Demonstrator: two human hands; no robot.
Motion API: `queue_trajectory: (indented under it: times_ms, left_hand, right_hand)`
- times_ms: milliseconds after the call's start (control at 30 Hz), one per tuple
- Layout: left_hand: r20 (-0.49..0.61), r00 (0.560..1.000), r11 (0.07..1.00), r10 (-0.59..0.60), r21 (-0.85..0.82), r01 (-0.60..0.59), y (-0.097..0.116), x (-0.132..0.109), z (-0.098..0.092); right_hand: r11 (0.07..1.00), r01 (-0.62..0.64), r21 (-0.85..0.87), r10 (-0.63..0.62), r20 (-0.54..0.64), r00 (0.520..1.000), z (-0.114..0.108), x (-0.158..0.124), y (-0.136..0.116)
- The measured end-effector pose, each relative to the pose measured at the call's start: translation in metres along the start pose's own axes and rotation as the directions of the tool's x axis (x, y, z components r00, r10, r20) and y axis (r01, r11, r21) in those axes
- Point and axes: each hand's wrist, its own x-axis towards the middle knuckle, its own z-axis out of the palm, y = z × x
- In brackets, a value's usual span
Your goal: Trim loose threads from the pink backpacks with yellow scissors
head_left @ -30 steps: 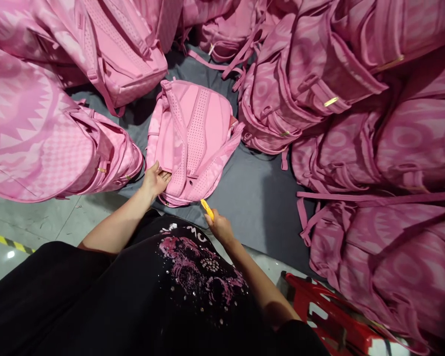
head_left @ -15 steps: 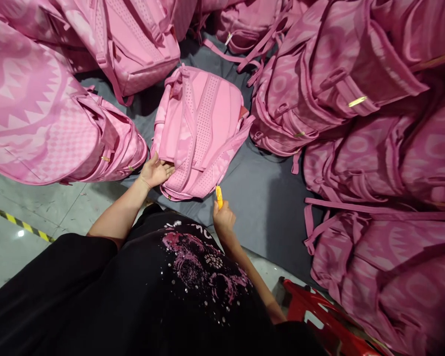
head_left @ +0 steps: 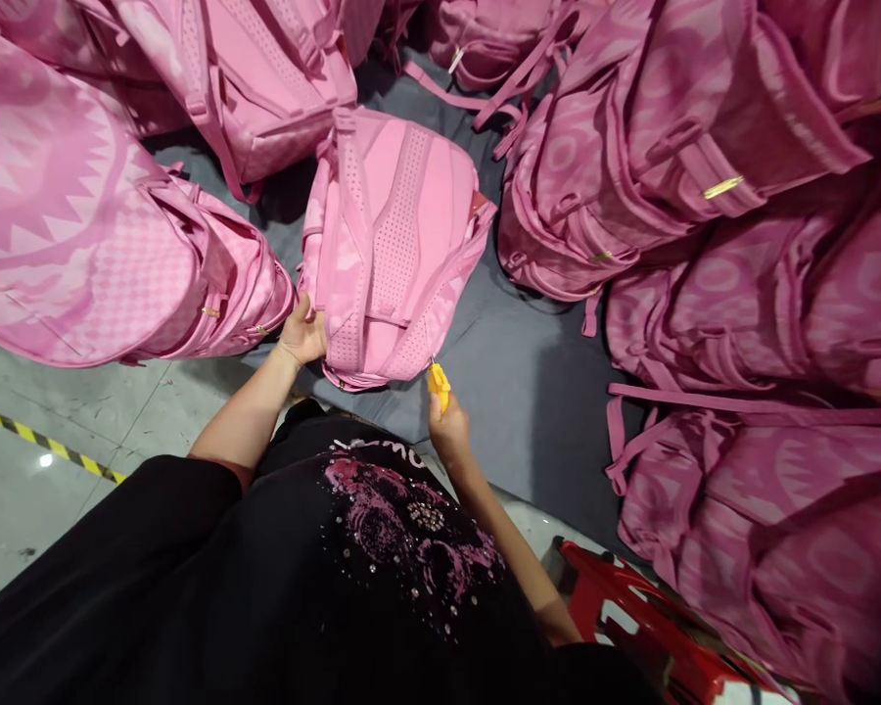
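A small pink backpack (head_left: 440, 211) lies on the grey cloth with its padded, dotted back panel and shoulder straps facing up. My left hand (head_left: 302, 338) is at its lower left side, thumb raised and fingers tucked behind the edge by the strap, so the fingertips are hidden. In my right hand (head_left: 449, 426) are yellow-handled thread snips (head_left: 439, 384), fingers wrapped around the handle. Their thin metal tip points up at the backpack's lower right edge; whether it touches cannot be made out.
A larger pink backpack (head_left: 66, 225) with a toothed print stands close on the left. Another pink backpack (head_left: 286, 117) lies behind. Many more pink backpacks (head_left: 579, 186) crowd the right side. Grey cloth (head_left: 485, 411) covers the surface. A red plastic object (head_left: 609, 597) is at lower right.
The backpack has turned and shifted slightly away from me. My left fingers, earlier spread over its side, are now behind its edge. My right hand with the snips has moved slightly right.
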Motion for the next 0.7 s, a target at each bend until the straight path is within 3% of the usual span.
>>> queue_trajectory:
  times_ms: [133, 433, 533, 700]
  left_hand:
    - [-0.085, 0.996, 1.0, -0.026, 0.015, 0.028, 0.007, 0.001, 0.0]
    - [-0.115, 0.989, 0.992, -0.096, 0.074, 0.104, 0.016, 0.007, 0.001]
    - [-0.095, 0.987, 0.99, -0.131, 0.049, 0.136, 0.02, 0.005, 0.005]
    - [-0.026, 0.984, 0.985, -0.175, -0.016, 0.174, 0.024, -0.004, 0.017]
  right_hand:
    - [0.969, 0.063, 0.238, -0.052, -0.051, 0.997, 0.011, -0.006, 0.003]
    - [0.964, -0.06, 0.259, 0.087, -0.092, 0.992, 0.019, -0.014, -0.008]
    - [0.961, -0.058, 0.269, 0.082, -0.079, 0.993, 0.02, -0.039, -0.003]
    - [0.953, -0.153, 0.26, 0.153, 0.021, 0.988, 0.03, -0.114, 0.009]
